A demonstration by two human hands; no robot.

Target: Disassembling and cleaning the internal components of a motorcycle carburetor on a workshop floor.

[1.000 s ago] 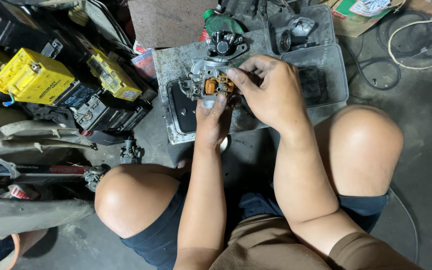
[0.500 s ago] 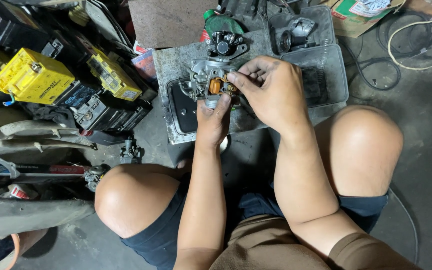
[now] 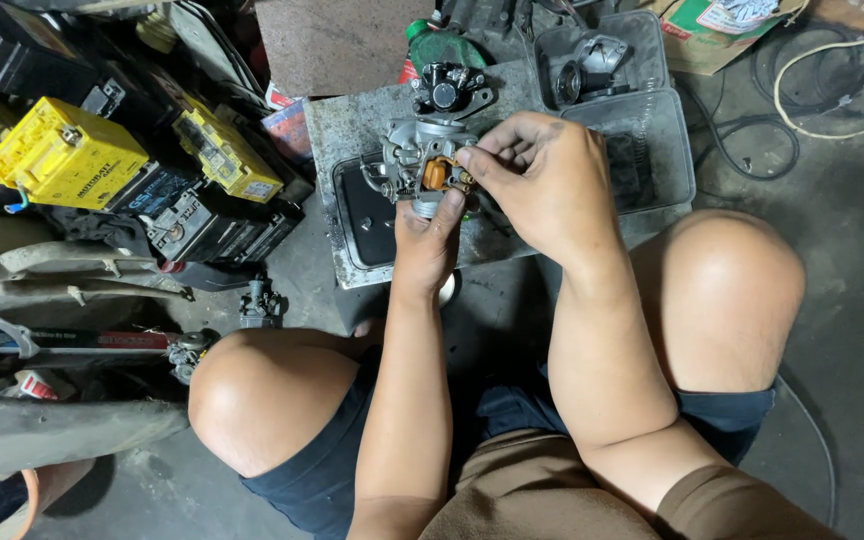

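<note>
I had the small metal carburetor (image 3: pixel 417 160) cupped from below in my left hand (image 3: pixel 427 240), fingers closed around its body so its open side faced up toward me. My right hand (image 3: pixel 542 180) came in from the right, fingertips pinched shut on the orange float (image 3: pixel 436 172) seated in that opening. The part sat between both hands, held just above the grey slab (image 3: pixel 352 130) and near the clear plastic tray (image 3: pixel 652 130).
</note>
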